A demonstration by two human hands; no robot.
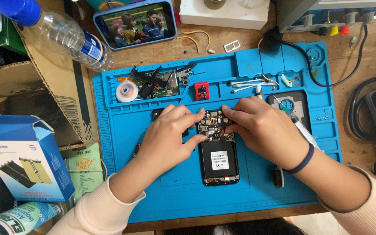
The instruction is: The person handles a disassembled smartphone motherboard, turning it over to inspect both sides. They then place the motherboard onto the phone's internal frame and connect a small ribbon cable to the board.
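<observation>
An opened smartphone (217, 161) lies back-up on the blue repair mat (266, 191), its circuit board and black battery exposed. My left hand (170, 137) rests at the phone's upper left, with its fingertips touching the board's top and left edge. From the right, my right hand (260, 128) reaches in, and its fingers press on the board's upper right corner. A dark band circles the right wrist. Neither hand holds a tool.
Removed phone parts (157, 82), a tape roll (126, 91) and a small red piece (201, 90) sit in the mat's top trays, with cotton swabs (246, 85) alongside. A syringe (301, 126) lies right of my hand. Plastic bottle (62, 35), propped phone (135, 22), boxes (25, 156) left; cables right.
</observation>
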